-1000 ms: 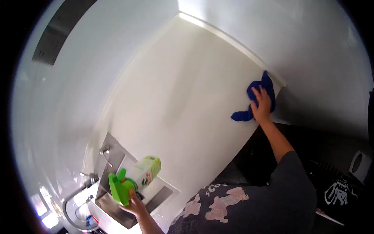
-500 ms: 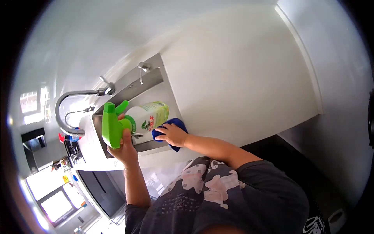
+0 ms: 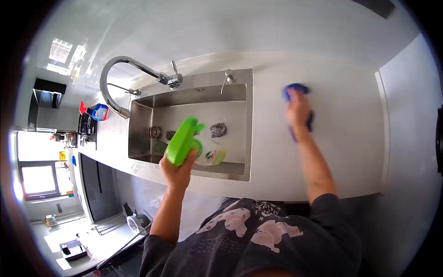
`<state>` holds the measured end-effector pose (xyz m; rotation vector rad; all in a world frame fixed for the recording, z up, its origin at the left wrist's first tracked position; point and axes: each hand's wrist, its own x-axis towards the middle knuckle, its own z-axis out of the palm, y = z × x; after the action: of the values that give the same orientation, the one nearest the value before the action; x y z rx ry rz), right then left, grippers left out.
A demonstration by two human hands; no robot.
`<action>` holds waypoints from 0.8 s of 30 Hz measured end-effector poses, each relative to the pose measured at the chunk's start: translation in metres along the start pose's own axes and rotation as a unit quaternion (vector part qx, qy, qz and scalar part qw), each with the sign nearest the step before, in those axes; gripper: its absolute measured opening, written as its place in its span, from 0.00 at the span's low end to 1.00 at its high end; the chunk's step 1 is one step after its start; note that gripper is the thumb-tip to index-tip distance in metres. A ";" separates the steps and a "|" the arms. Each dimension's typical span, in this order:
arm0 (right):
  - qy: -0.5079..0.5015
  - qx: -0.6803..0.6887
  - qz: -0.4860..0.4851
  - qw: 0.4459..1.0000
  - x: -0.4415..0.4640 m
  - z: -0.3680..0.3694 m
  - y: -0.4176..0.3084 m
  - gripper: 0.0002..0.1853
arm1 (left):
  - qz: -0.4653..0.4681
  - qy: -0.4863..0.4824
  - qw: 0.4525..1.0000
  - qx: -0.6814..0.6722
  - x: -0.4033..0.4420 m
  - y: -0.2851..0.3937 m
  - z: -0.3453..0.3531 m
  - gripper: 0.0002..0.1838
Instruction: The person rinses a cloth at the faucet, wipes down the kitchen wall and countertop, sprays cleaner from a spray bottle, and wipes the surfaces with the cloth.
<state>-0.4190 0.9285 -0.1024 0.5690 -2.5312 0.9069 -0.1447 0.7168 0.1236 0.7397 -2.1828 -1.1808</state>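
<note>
My left hand [image 3: 178, 171] grips a spray bottle [image 3: 181, 142] by its neck, below the bright green trigger head. The bottle hangs over the front of the steel sink [image 3: 249, 138], its pale labelled body pointing down and partly hidden. To the right of the sink, my right hand [image 3: 299, 112] is on a dark blue cloth [image 3: 295, 87] against the white countertop [image 3: 344, 138]. The cloth shows past the fingertips and beside the wrist. Motion blurs this hand, but the fingers look closed on the cloth.
A curved faucet [image 3: 107, 83] and a soap dispenser [image 3: 229, 75] stand behind the sink. Inside the basin lie a steel-wool scrubber [image 3: 218, 129] and a drain strainer [image 3: 155, 132]. A blue bottle [image 3: 99, 112] stands at the left. A wall [image 3: 408, 120] bounds the counter's right end.
My right hand has carried the cloth from the sink's front edge to the counter on the right. My left hand has tilted the spray bottle downward. The view has turned.
</note>
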 end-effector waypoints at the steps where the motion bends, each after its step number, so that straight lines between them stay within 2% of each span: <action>1: -0.023 0.063 -0.040 0.997 -0.004 0.013 -0.035 0.22 | 0.001 -0.011 1.000 -0.004 0.006 0.001 0.010 0.15; 4: -0.157 0.113 -0.163 0.967 -0.071 0.005 -0.111 0.18 | -0.023 -0.054 0.998 -0.016 0.030 0.004 0.050 0.15; 6: -0.246 0.164 -0.207 0.933 -0.113 -0.019 -0.129 0.18 | -0.063 -0.098 0.993 0.006 0.043 0.014 0.084 0.16; 10: -0.322 0.215 -0.262 0.884 -0.155 -0.053 -0.128 0.21 | 0.037 -0.110 0.993 0.017 0.051 0.007 0.156 0.25; 12: -0.327 0.237 -0.261 0.877 -0.162 -0.067 -0.121 0.21 | 0.016 -0.151 0.988 -0.001 0.052 0.002 0.186 0.27; 13: -0.322 0.230 -0.263 0.880 -0.159 -0.082 -0.121 0.22 | 0.083 -0.133 0.987 -0.042 0.052 0.002 0.197 0.26; 14: -0.322 0.216 -0.254 0.886 -0.163 -0.090 -0.117 0.22 | 0.063 -0.151 0.986 -0.031 0.051 0.012 0.198 0.27; 16: -0.334 0.191 -0.263 0.885 -0.172 -0.103 -0.105 0.24 | 0.087 -0.156 0.983 -0.036 0.051 0.015 0.205 0.24; 18: -0.357 0.170 -0.297 0.869 -0.180 -0.105 -0.100 0.23 | 0.061 -0.222 0.972 -0.040 0.055 0.019 0.199 0.25; 20: -0.372 0.159 -0.324 0.855 -0.183 -0.098 -0.107 0.23 | 0.062 -0.304 0.948 -0.067 0.055 0.019 0.182 0.42; 21: -0.378 0.155 -0.343 0.846 -0.183 -0.091 -0.114 0.22 | 0.142 -0.250 0.956 -0.063 0.049 0.002 0.190 0.46; 24: -0.422 0.161 -0.375 0.810 -0.176 -0.069 -0.166 0.21 | 0.203 -0.244 0.943 -0.099 0.039 -0.024 0.125 0.39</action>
<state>-0.1735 0.8989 -0.0545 2.3094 -2.3591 0.8537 -0.2523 0.7496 0.0522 -0.1122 -2.3889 -1.4334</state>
